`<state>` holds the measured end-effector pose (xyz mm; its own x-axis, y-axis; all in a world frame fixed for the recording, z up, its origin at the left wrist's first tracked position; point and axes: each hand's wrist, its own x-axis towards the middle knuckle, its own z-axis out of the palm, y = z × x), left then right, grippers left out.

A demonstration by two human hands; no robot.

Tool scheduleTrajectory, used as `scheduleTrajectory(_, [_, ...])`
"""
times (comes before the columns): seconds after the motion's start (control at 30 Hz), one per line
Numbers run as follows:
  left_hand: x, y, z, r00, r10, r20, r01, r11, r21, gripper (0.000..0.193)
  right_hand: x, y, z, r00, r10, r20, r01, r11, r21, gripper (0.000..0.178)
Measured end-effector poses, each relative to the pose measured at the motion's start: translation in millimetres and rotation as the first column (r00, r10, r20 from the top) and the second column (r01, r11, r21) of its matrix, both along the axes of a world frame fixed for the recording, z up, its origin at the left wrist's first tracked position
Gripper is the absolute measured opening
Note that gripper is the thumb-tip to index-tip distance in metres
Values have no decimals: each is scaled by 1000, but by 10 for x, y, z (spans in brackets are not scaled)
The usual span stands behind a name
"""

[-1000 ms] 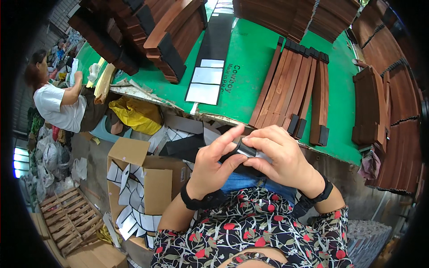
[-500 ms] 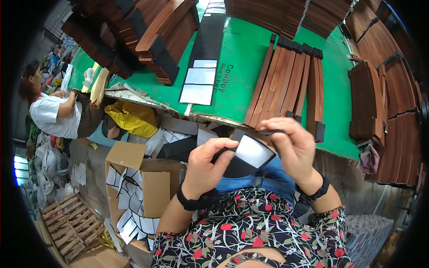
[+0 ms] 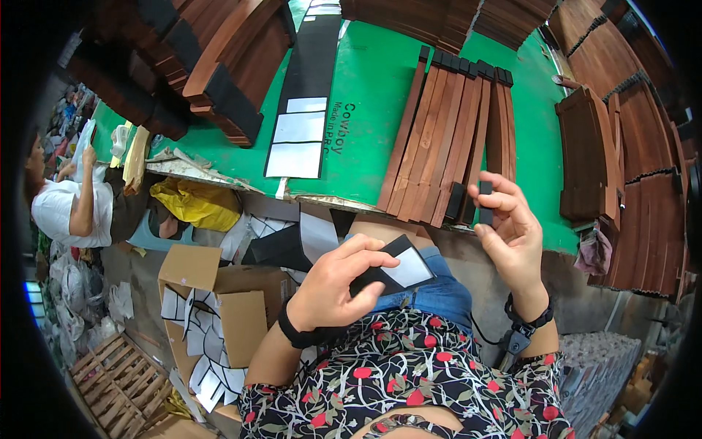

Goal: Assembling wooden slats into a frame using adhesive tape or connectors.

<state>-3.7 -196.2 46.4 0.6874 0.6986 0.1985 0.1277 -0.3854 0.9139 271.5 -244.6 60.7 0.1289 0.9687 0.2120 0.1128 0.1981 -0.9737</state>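
My left hand [image 3: 333, 289] is closed on a black foam-like sheet with a white panel [image 3: 411, 269] on its face, held low in front of my lap. Between the fingertips and thumb of my right hand [image 3: 518, 238] is a small black strip [image 3: 485, 205], upright by the front edge of the table. Just beyond that hand lies a row of curved brown wooden slats [image 3: 435, 139], their ends wrapped in black pieces. A long black sheet with white panels [image 3: 296, 135] lies on the green tabletop [image 3: 362, 88].
Stacks of wooden slats stand at the back left [image 3: 238, 80] and right [image 3: 592, 154]. Below left, a cardboard box [image 3: 245, 329] holds white-and-black offcuts. A yellow bag [image 3: 196, 205] and a wooden pallet [image 3: 121, 380] lie farther left. A person in white [image 3: 69, 208] sits at the far left.
My right hand has moved right, away from the left hand, carrying the black strip toward the slats. My left hand has dropped slightly with the sheet. The view has shifted a little.
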Motion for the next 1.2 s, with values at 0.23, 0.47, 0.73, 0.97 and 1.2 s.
scheduleTrajectory(0.23, [251, 7, -83, 984, 173, -42, -159, 960, 231, 33, -5, 63, -80, 986, 55, -156, -58, 998, -19, 40])
scheduleTrajectory(0.47, [579, 113, -139, 834, 386, -395, -88, 799, 594, 81, -7, 105, -181, 997, 50, -64, -48, 998, 36, 49])
scheduleTrajectory(0.73, [679, 175, -185, 763, 472, -442, -167, 805, 570, 72, -121, 85, -416, 852, -166, 496, 56, 972, 230, 51])
scheduleTrajectory(0.97, [565, 295, -177, 763, 527, -375, -242, 770, 590, 58, -179, 80, -517, 775, -230, 589, 60, 954, 294, 48])
scheduleTrajectory(1.2, [593, -2, -121, 863, 345, -368, -78, 812, 578, 44, -151, 53, -615, 798, -259, 545, 79, 940, 332, 50])
